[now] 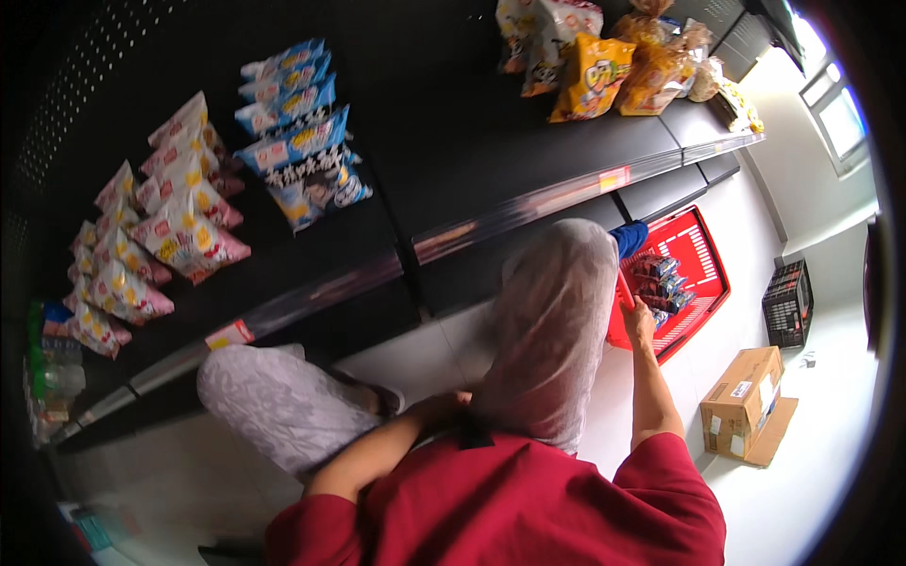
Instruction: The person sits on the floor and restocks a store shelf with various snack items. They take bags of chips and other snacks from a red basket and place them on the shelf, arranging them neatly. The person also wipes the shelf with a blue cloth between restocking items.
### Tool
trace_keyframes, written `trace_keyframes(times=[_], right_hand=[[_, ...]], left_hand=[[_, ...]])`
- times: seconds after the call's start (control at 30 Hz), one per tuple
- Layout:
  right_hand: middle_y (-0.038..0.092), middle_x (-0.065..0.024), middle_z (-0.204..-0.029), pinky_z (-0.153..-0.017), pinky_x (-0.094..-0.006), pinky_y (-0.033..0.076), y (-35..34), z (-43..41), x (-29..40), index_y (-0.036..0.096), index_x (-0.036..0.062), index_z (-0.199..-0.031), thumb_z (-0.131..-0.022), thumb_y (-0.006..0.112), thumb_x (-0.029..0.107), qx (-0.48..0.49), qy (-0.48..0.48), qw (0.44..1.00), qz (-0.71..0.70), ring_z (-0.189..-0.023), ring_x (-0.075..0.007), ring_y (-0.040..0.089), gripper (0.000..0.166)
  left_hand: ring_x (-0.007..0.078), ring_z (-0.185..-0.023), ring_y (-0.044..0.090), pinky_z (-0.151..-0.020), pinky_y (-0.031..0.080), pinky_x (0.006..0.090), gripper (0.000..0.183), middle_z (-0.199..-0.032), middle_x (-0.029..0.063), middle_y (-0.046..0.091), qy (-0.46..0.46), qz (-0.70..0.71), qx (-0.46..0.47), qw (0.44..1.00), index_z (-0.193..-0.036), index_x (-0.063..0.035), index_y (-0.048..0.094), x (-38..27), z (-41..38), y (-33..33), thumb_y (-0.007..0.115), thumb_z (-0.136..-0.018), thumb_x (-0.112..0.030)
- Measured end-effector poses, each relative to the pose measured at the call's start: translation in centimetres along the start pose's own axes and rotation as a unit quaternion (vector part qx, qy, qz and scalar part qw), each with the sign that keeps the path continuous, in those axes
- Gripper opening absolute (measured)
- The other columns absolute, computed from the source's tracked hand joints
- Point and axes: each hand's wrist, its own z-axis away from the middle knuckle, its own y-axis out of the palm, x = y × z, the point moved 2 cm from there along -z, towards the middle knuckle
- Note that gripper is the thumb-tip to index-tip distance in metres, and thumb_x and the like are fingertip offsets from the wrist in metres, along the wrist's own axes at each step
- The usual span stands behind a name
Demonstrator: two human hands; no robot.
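Note:
My right hand [640, 322] grips the near side of a red plastic shopping basket [710, 311] on the floor to my right. Several dark blue snack packets [669, 283] lie in the basket. My left hand [449, 405] rests low between my bent knees, partly in shadow. Its fingers are too hidden to tell whether they hold anything. In front of me, a black shelf [453, 141] bears a row of blue snack bags [304, 145], with pink and white snack bags [187, 237] to their left.
A yellow snack bag [593, 76] and other bags stand at the shelf's far right. Price labels [230, 334] line its front edge. A cardboard box [740, 403] and a black crate [788, 304] sit on the right. A blue object [630, 239] shows behind my right knee.

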Motion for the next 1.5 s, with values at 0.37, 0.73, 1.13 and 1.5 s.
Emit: trace_keyframes(times=[0.37, 0.73, 1.13, 1.5], right_hand=[[0.072, -0.0215, -0.103, -0.079, -0.0459, 0.054, 0.8, 0.0, -0.7, 0.065, 0.0042, -0.118, -0.097, 0.062, 0.039, 0.087, -0.03, 0.995, -0.033, -0.096, -0.0409, 0.069, 0.041], [0.068, -0.0129, -0.118, -0.096, -0.0364, 0.045, 6.5, 1.0, -10.7, 0.062, -0.0012, -0.125, -0.103, 0.047, 0.033, 0.11, 0.25, 0.881, -0.385, -0.106, -0.0248, 0.063, 0.043], [0.071, -0.0133, -0.107, -0.087, -0.0413, 0.049, 6.9, 0.3, -10.0, 0.066, 0.0, -0.117, -0.101, 0.047, 0.031, 0.146, 0.177, 0.894, -0.386, -0.096, -0.0246, 0.065, 0.04], [0.068, -0.0181, -0.115, -0.096, -0.0439, 0.049, 4.8, 0.2, -4.6, 0.066, 0.0055, -0.122, -0.096, 0.052, 0.026, 0.039, 0.021, 0.956, -0.29, -0.111, -0.0358, 0.063, 0.035]], left_hand=[[0.0048, -0.091, 0.061, -0.082, 0.05, 0.0233, 0.023, -0.105, -0.0009, 0.072, -0.002, 0.009, -0.069, 0.998, -0.112, -0.0029, 0.071, 1.8, -0.7, 0.1, 0.065, -0.097, -0.02], [0.0035, -0.089, 0.061, -0.083, 0.051, 0.0257, 0.02, -0.095, -0.0011, 0.074, 0.021, -0.017, -0.084, 0.996, -0.107, -0.0025, 0.073, -1.8, -8.9, 5.0, 0.064, -0.097, -0.017], [0.0148, -0.089, 0.065, -0.082, 0.052, 0.0328, 0.023, -0.095, 0.0057, 0.073, 0.107, -0.033, -0.109, 0.988, -0.105, -0.0028, 0.072, 0.0, -16.2, 6.0, 0.063, -0.091, -0.018], [0.0239, -0.092, 0.067, -0.083, 0.052, 0.0388, 0.026, -0.096, 0.0154, 0.072, 0.066, -0.211, -0.174, 0.96, -0.104, -0.0022, 0.07, 0.7, -15.5, 1.9, 0.059, -0.089, -0.021]])
